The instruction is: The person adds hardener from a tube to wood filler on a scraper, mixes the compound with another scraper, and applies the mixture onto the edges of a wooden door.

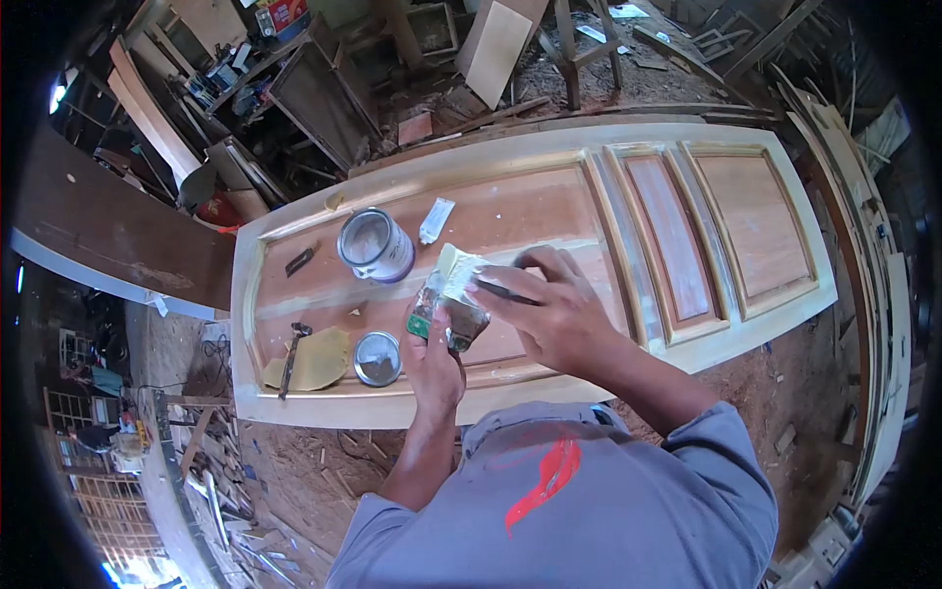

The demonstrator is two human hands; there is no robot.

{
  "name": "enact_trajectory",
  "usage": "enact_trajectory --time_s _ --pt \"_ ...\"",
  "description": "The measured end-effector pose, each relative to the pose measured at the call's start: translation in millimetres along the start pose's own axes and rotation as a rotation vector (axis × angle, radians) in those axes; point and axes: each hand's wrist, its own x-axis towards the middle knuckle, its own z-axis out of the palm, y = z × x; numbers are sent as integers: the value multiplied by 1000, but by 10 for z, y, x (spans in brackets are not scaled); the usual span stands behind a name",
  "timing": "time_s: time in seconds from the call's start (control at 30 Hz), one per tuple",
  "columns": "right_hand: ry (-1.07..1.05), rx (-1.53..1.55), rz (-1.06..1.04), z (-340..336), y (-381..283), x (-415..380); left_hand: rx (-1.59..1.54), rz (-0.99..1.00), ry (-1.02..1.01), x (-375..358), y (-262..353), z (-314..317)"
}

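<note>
A smeared palette [469,322], brown and partly green, is gripped in my left hand [434,365]. Pale cream putty [456,273] covers its far end. My right hand [561,312] pinches a thin dark tool [507,294], probably a putty knife, against the putty; the fingers hide part of it. Both hands are above a panelled wooden door [549,221] lying flat. Beyond my left hand stands an open can [378,245], with a white tube [436,220] lying to its right. A round metal lid [377,358] rests to the left of my left hand.
On the door's left part lie a hammer [293,360], a yellowish sheet of sandpaper [319,359] and a small dark piece [301,259]. A brown board [128,231] stands at the left. Long planks [844,206] line the right side; wood scraps litter the floor.
</note>
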Motion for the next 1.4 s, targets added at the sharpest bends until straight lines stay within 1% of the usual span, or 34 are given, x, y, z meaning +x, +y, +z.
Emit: enact_trajectory --time_s 0.07,0.13,0.27,0.37,0.4,0.5,0.53,0.6,0.63,0.73,0.83,0.93,1.0,1.07,1.13,1.23,1.33,1.4 --pt "-19 25 -13 61 4 -3 -5 18 1 17 14 4" --pt "5 25 -28 -15 -10 -10 -19 23 17 16 -4 -19" --pt "-25 -24 -50 -46 -123 28 65 76 -32 -54 60 -48" --pt "-14 115 -61 -115 -91 -17 191 144 -17 -44 107 -142" --pt "-5 273 -77 -190 -40 8 112 103 -51 -69 197 -165" --pt "146 1124 360 -62 215 -64 -104 -12 -154 -151 556 -228" --pt "167 1240 469 0 230 -46 -155 -45 -199 -150 644 -249" --pt "153 1642 475 150 239 -25 -211 -139 -262 -107 761 -292" --pt "141 1849 478 235 223 -37 -223 -141 -253 -115 793 -279" --pt "69 2145 495 415 195 -82 -252 -167 -234 -73 847 -246" --pt "145 2242 526 517 78 -167 -248 -228 -200 -25 792 -314" --pt "191 2074 411 697 130 -340 -208 -236 -142 16 752 -332" --pt "339 1387 -48 666 220 -392 -186 -231 -100 92 689 -399" --pt "338 1336 -57 539 266 -404 -259 -260 -87 109 669 -448" --pt "196 1928 383 301 222 -352 -333 -307 -81 137 578 -521" --pt "296 1737 364 421 228 -311 -371 -426 -73 125 505 -487" --pt "146 1494 338 439 287 -275 -328 -418 -93 96 458 -443" --pt "211 1498 372 560 326 -379 -329 -421 -69 100 441 -497"
